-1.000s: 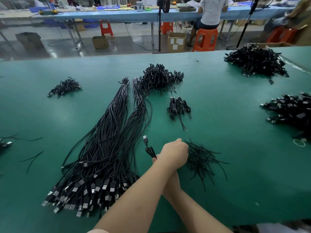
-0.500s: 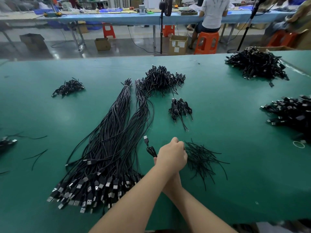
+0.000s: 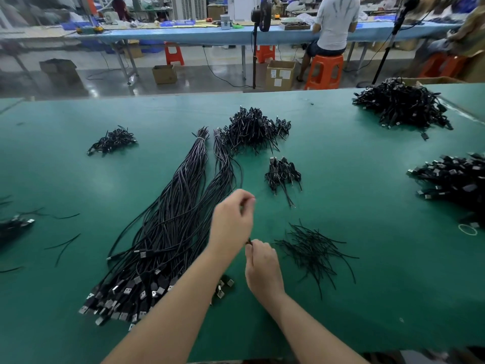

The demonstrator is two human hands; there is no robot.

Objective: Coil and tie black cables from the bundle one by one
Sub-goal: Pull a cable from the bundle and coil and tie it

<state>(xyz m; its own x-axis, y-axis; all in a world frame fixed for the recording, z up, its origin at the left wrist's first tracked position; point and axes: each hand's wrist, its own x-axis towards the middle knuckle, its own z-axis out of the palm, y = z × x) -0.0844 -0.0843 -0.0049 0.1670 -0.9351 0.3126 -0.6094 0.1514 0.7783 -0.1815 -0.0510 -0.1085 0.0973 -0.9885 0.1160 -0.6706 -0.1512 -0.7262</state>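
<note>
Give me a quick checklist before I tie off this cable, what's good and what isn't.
1. Cable pinched in right hand: ok, a dark bit shows at the fingertips.
2. Left hand holding the cable: cannot tell, fingers closed but nothing visible.
3. Coil finished: cannot tell, hidden by the hands.
4. Ties within reach: ok, loose pile just right of the right hand.
5. Bundle close by: ok, lying left of the hands.
6. Table space to work: ok.

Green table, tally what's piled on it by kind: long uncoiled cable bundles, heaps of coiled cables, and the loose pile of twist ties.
Long uncoiled cable bundles: 2
Heaps of coiled cables: 5, at far left, centre back, small centre, far right back, right edge
Loose twist tie pile: 1
Total: 8
</note>
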